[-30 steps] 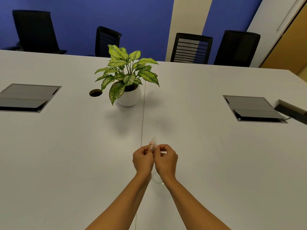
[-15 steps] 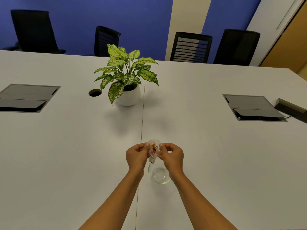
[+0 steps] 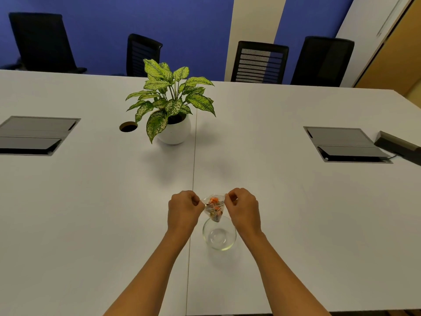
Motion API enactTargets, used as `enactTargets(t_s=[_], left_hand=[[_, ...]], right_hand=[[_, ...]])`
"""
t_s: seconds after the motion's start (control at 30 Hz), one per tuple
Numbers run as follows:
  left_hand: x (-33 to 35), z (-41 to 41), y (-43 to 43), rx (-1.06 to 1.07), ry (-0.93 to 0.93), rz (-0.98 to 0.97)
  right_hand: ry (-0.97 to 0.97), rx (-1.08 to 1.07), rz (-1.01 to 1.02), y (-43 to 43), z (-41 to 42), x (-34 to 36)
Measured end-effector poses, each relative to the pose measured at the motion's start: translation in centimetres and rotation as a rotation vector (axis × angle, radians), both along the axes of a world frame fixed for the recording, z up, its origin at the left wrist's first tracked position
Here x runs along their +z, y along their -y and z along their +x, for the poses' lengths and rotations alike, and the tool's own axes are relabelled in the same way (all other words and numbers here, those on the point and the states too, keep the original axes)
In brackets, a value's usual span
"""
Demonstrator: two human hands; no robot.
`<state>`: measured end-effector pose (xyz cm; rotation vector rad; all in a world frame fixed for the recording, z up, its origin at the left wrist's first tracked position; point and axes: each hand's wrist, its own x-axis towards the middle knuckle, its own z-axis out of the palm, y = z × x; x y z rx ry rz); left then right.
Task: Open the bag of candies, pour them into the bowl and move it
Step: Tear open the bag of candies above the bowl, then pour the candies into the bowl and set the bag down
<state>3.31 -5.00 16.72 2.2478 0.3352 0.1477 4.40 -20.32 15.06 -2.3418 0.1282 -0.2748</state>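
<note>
Both hands are up over the white table (image 3: 91, 201), each pinching one top corner of the candy bag (image 3: 214, 208): left hand (image 3: 183, 212) on the left corner, right hand (image 3: 245, 209) on the right, fingers curled tight, with the bag's mouth stretched between them.

Around it, going left to right: a grey flip-up cable box (image 3: 36, 135) sunk in the tabletop, a round cable hole (image 3: 128, 127), a potted plant (image 3: 172, 106) with speckled green leaves in a white pot, well beyond the hands, then a second cable box (image 3: 346, 144) and a dark device (image 3: 398, 145) at the far right edge. Black office chairs (image 3: 259, 62) line the far side. Nothing sits between the bag and the bowl.

The bag hangs point-down, long axis pretty much vertical, wide end up, its tip right over the far rim of the glass bowl (image 3: 219, 236), which stands on the table between the wrists.

It's clear plastic, crinkly, with orange and darker candies bunched inside.
</note>
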Motion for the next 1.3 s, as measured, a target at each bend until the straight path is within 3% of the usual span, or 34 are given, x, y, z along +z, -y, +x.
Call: enactTargets(t_s=[0.1,0.2,0.37,0.57,0.63,0.73,0.83,0.9,0.97,1.1,1.3], left_hand=[[0.0,0.1,0.5,0.0,-0.041,0.085],[-0.1,0.3,0.6,0.018,-0.032,0.103],[-0.8,0.5,-1.1,-0.046,0.029,0.103],[-2.7,0.9,-2.2,0.038,-0.035,-0.195],[-3.2,1.0,-2.0,0.085,-0.151,-0.398],[-3.5,1.1,-2.0,0.146,-0.401,-0.882],[-4.3,0.4,-2.5,-0.037,-0.489,-1.453],[-4.4,0.0,-2.6,-0.181,-0.476,-1.666],[-4.2,-0.1,-2.3,-0.221,-0.468,-1.585],[-4.6,-0.4,-1.8,-0.17,-0.451,-1.167],[-5.6,-0.8,-1.4,-0.087,-0.392,-0.871]], right_hand=[[0.024,0.047,-0.2,-0.2,-0.2,-0.1],[0.034,0.03,-0.219,-0.3,-0.3,-0.1],[-0.085,-0.016,0.122,1.0,0.5,0.7],[-0.246,0.073,0.524,1.7,1.0,2.4],[-0.343,0.161,0.768,1.7,1.0,3.5],[-0.397,0.284,1.012,1.7,0.8,4.6],[-0.376,0.263,1.049,1.8,0.7,4.3],[-0.374,0.209,0.964,1.9,0.6,3.3],[-0.412,0.154,0.912,2.1,0.4,2.1],[-0.505,0.01,0.802,2.6,0.3,-0.3],[-0.581,-0.005,0.695,2.6,-0.1,-2.3]])
